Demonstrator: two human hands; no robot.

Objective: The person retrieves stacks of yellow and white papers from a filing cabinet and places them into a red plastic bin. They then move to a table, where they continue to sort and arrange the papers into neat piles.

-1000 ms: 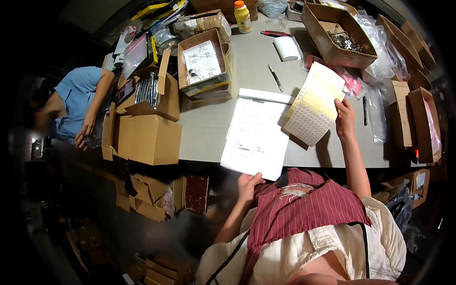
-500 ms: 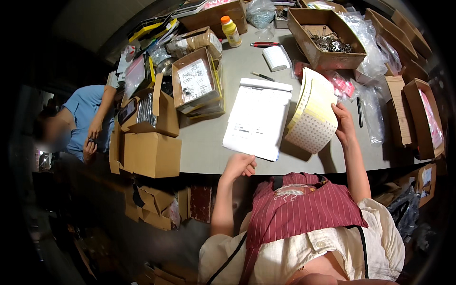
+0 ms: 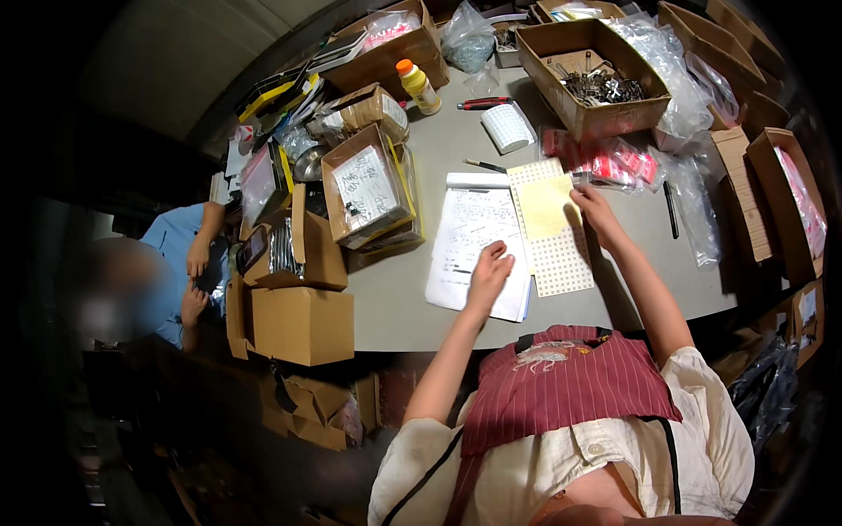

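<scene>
A pad of white paper [image 3: 460, 228] with handwriting lies on the table in front of me. My left hand [image 3: 489, 280] is over its lower right part, fingers loosely bent and slightly apart, holding nothing. Yellow label sheets [image 3: 564, 263], printed with rows of small marks, overlap the pad's right edge. A plain pale yellow slip [image 3: 548, 209] lies on top of them. My right hand [image 3: 598, 217] pinches the right edge of these sheets near the top. Just above the pad is a dark pen [image 3: 484, 165].
A cardboard box of small metal parts [image 3: 605, 88] stands at the back right, with red-and-white plastic packets [image 3: 605, 159] before it. A black pen [image 3: 671, 210] lies right. Boxes [image 3: 303, 324] crowd the left edge. A white label roll [image 3: 509, 129] and orange-capped bottle [image 3: 418, 86] stand farther back. A co-worker [image 3: 180, 263] handles something at left.
The label sheets, raised and curled before, now lie flatter and farther left against the pad. My left hand has moved up from the pad's lower edge onto the page. Its top page looks different.
</scene>
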